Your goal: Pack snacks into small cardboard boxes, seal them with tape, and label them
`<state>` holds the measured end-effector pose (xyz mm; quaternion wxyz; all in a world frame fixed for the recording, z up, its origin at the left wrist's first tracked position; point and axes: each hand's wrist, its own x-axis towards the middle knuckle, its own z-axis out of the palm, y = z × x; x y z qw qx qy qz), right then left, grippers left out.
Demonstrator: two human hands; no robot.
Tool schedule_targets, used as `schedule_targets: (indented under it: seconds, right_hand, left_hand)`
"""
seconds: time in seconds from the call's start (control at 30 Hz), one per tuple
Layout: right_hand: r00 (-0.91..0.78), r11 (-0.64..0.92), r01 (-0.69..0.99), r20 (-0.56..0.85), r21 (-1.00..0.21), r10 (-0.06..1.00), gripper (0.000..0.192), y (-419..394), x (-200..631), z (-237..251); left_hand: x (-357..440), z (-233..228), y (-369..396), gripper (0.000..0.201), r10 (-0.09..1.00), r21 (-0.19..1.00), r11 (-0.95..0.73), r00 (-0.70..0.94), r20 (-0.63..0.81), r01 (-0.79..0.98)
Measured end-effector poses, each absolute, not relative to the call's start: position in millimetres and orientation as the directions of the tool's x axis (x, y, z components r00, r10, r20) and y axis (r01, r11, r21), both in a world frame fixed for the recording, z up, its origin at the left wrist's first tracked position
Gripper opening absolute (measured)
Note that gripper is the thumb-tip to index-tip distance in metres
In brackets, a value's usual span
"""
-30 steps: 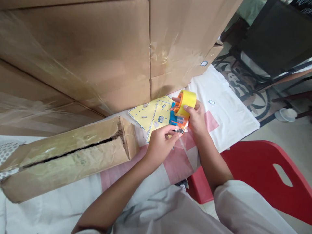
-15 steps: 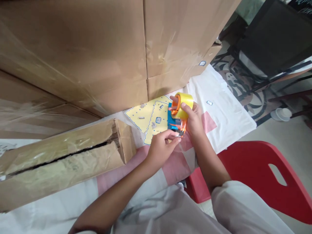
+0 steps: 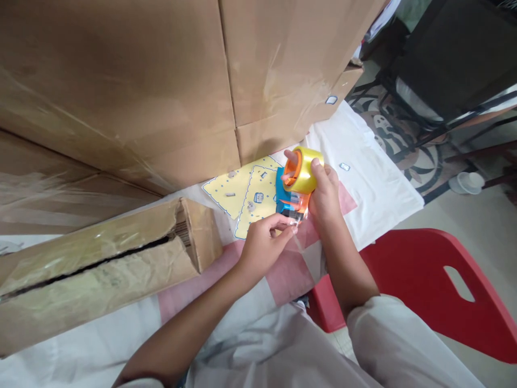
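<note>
My right hand is wrapped round a tape dispenser in blue and orange, its fingers reaching through the hub. On the dispenser sits a yellow roll of clear packing tape. With thumb and forefinger, my left hand pinches the free end of the tape at the dispenser's lower edge. Under and left of the dispenser lie two yellow printed sheets with blue wavy borders, one overlapping the other.
Large taped cardboard boxes stand along the table's back. A long cardboard box with a dark slit lies at left on the checked tablecloth. A red chair is at right, with a dark chair behind.
The view has shifted slightly. My left hand keeps its pinch by the dispenser's edge, and my right hand has tilted the dispenser and tape roll a little.
</note>
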<state>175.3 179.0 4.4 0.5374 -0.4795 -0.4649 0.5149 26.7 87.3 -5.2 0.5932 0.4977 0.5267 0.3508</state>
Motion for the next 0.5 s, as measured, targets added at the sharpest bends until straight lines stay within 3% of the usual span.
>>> schedule_targets:
  seconds: [0.3, 0.5]
  right_hand:
    - [0.120, 0.117, -0.150, 0.099, -0.982, 0.988, 0.057, 182, 182, 9]
    - [0.181, 0.183, -0.133, 0.157, -0.974, 0.971, 0.059, 187, 185, 7]
  left_hand:
    - [21, 1, 88, 0.009, 0.949, 0.967, 0.202, 0.213, -0.232, 0.153]
    - [6, -2, 92, 0.015, 0.919, 0.952, 0.255, 0.262, -0.293, 0.170]
